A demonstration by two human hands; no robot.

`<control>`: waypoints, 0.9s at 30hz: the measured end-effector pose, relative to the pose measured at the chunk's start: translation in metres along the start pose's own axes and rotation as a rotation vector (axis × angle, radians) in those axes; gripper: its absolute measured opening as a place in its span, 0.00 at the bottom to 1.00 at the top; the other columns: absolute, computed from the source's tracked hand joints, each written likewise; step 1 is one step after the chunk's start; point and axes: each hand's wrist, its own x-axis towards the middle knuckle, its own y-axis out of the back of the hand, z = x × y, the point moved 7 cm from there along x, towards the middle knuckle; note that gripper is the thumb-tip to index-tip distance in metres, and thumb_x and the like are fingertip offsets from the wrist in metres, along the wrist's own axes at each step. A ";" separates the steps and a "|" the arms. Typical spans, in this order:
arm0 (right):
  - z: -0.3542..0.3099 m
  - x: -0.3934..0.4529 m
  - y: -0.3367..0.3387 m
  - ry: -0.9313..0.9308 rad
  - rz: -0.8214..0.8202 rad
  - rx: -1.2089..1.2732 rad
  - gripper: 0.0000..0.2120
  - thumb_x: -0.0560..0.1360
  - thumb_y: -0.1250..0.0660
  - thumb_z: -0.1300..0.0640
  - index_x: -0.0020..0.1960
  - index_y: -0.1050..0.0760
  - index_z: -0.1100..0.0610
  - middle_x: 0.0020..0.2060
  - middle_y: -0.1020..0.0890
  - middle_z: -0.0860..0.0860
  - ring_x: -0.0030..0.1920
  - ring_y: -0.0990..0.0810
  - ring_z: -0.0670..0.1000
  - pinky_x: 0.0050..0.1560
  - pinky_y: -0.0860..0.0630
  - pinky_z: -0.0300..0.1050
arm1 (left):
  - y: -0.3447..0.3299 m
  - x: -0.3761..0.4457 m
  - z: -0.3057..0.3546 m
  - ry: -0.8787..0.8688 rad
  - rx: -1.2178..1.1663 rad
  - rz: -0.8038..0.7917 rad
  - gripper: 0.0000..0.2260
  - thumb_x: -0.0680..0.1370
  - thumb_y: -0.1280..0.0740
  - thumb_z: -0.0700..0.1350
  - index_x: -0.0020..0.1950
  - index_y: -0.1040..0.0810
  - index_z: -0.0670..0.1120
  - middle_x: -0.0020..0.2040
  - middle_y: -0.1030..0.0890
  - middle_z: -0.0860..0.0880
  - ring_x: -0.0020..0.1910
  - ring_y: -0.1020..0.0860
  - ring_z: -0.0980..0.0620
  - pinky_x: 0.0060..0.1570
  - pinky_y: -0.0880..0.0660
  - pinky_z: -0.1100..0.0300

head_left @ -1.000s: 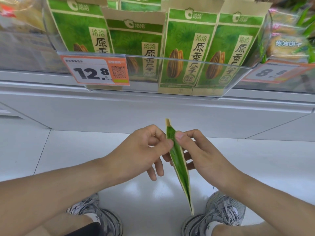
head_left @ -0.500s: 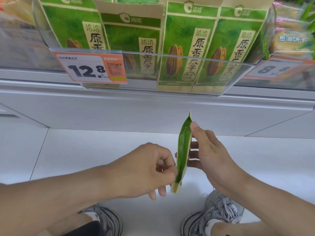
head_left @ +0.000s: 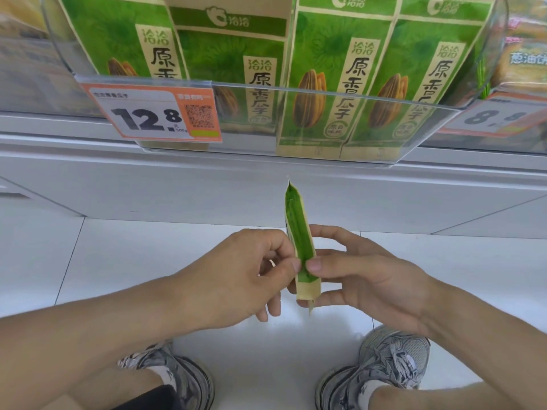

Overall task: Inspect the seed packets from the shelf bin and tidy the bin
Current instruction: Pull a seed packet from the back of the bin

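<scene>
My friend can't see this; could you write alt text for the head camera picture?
Two hands, left hand and right hand, pinch a green seed packet edge-on below a clear shelf bin of matching packets.

Orange price tag (head_left: 154, 113) at 10 o'clock: "12.8". Seed packets (head_left: 334, 78) at 12 read "洽洽 原香瓜子". Tag (head_left: 491, 118) at 2 shows "8", rest blurred.

You hold 1 green packet (head_left: 299, 238) with tan edges edge-on and nearly upright below the bin (head_left: 296, 96), its pointed end up, your left hand (head_left: 236, 279) and right hand (head_left: 364, 279) pinching its lower part from either side. In the clear bin above stand 4 more green packets (head_left: 334, 78), upright and side by side, printed with sunflower seeds.
</scene>
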 end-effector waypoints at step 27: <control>-0.029 -0.003 -0.004 0.363 0.163 -0.352 0.19 0.76 0.36 0.44 0.45 0.24 0.61 0.34 0.16 0.53 0.33 0.16 0.55 0.42 0.17 0.51 | -0.005 0.015 -0.008 -0.016 -0.319 0.155 0.30 0.72 0.44 0.68 0.74 0.40 0.68 0.53 0.17 0.60 0.53 0.18 0.62 0.54 0.21 0.61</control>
